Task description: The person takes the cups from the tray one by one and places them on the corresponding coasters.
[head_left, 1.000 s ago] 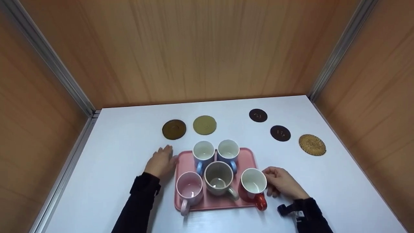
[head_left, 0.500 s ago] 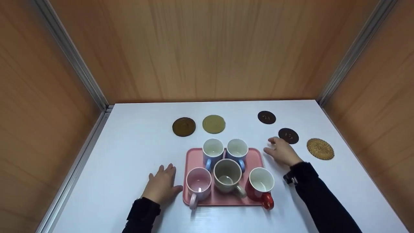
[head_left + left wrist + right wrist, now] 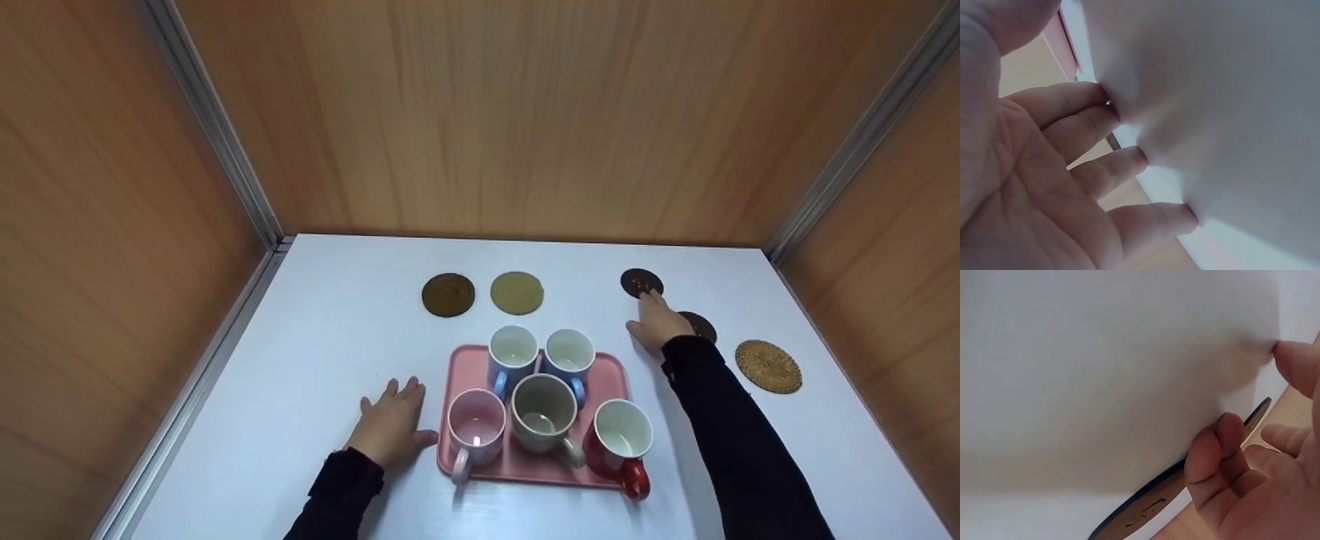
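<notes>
In the head view my right hand (image 3: 658, 321) reaches out at the back right, fingertips overlapping the near edge of a dark round coaster (image 3: 640, 281). Its sleeve and wrist partly hide a second dark coaster (image 3: 700, 325). The right wrist view has the thumb and fingers apart with nothing between them, beside a coaster (image 3: 1143, 512) flat on the table. My left hand (image 3: 390, 427) rests on the table with spread fingers, its thumb at the left rim of a pink tray (image 3: 466, 365). The left wrist view shows the fingertips (image 3: 1188, 218) down on the white surface.
The tray carries a pink mug (image 3: 478, 427), a grey-beige mug (image 3: 543, 412), a red mug (image 3: 619, 435) and two blue-handled mugs (image 3: 513, 352). Behind it lie a brown coaster (image 3: 448, 295) and an olive coaster (image 3: 517, 292). A woven coaster (image 3: 769, 366) is at right. Wood panels enclose the table.
My right hand has left the red mug's side and moved away from me to the far dark coaster. My left hand has slid back along the tray's left side. The head view has shifted.
</notes>
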A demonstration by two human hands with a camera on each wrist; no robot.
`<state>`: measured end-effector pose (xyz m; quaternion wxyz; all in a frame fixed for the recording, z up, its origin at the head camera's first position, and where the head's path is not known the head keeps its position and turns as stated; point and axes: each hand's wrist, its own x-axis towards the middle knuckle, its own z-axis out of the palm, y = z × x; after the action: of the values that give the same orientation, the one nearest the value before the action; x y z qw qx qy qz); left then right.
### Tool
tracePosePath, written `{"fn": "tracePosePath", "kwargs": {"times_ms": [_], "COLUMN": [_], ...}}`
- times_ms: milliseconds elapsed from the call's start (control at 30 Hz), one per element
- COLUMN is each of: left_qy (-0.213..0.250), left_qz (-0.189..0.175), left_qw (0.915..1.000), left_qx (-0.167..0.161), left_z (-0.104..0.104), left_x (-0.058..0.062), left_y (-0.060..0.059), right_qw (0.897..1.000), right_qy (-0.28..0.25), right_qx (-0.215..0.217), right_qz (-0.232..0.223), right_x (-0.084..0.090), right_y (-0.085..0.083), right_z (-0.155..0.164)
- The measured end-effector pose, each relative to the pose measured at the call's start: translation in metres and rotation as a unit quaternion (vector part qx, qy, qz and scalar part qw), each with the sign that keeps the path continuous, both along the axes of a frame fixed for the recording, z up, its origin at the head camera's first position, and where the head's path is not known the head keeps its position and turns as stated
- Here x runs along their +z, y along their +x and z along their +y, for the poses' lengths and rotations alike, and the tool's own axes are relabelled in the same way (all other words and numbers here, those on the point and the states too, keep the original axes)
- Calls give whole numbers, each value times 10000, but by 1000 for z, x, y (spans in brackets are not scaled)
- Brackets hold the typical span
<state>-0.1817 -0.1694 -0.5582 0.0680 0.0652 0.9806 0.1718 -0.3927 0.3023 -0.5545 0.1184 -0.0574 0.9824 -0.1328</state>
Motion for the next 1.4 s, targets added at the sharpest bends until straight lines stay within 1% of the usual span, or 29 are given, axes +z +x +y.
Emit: {"fn": "tracePosePath", "kwargs": {"times_ms": [67, 267, 333, 500, 667, 800, 933, 1033, 1133, 1233, 1400], "left_qy": [6, -53, -52, -43, -81, -96, -37, -26, -46, -55, -105], "left_qz": [13, -48, -4, 140, 250, 228, 149, 122, 116, 103, 130], "left_qw": [10000, 9997, 9995, 9993, 9992, 9993, 9997, 9998, 9998, 9999, 9997], "left_qx": [-4, -238, -302, -334, -292, -268, -214, -171, -138, -122, -154], "left_z": [1, 8, 10, 14, 17, 16, 14, 13, 12, 11, 10], "left_x": [0, -1, -1, 2, 4, 3, 0, -1, -2, -1, -2], "left_y": [-1, -4, -5, -8, -11, -10, -7, -6, -6, -5, -5], "right_qw": [10000, 9982, 9979, 9981, 9986, 9966, 9938, 9913, 9873, 9854, 9878], "right_qy": [29, 72, 183, 524, 384, 333, 334, 267, 288, 305, 57], "right_qx": [21, -193, -170, 93, 322, 597, 949, 1218, 1493, 1599, 1484], "right_qz": [-75, -568, -602, -305, 160, 450, 475, 412, 465, 495, 478], "right_x": [0, -3, -2, 2, 4, -1, -4, -2, 0, 0, 0], "right_y": [-2, 6, 8, 16, 27, 34, 35, 34, 33, 32, 32], "right_z": [1, 17, 20, 12, -5, -13, -19, -25, -33, -43, -57]}}
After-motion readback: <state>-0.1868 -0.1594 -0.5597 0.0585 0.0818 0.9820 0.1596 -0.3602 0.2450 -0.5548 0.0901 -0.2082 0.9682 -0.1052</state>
